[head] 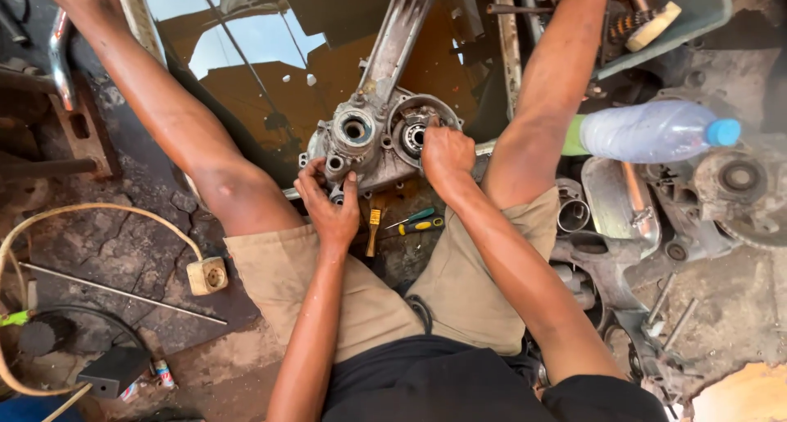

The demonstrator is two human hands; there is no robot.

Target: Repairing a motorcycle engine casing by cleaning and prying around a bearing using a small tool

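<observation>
A grimy metal engine casing (373, 139) lies on the ground between my knees, with round bearing openings on its face. My left hand (329, 200) grips the casing's lower left edge, thumb and fingers around a small boss. My right hand (444, 153) rests on the right-hand bearing opening, fingers pressed into it. I cannot tell if the right hand holds a small tool. Two screwdrivers (416, 222) with green and yellow handles lie on the ground just below the casing, beside a small brush (373, 229).
A plastic water bottle (652, 131) with a blue cap lies to the right over scattered metal engine parts (738, 184). A cable with a socket block (206, 274) curls at the left, near a thin metal rod (123, 292). A tray of parts (656, 20) sits top right.
</observation>
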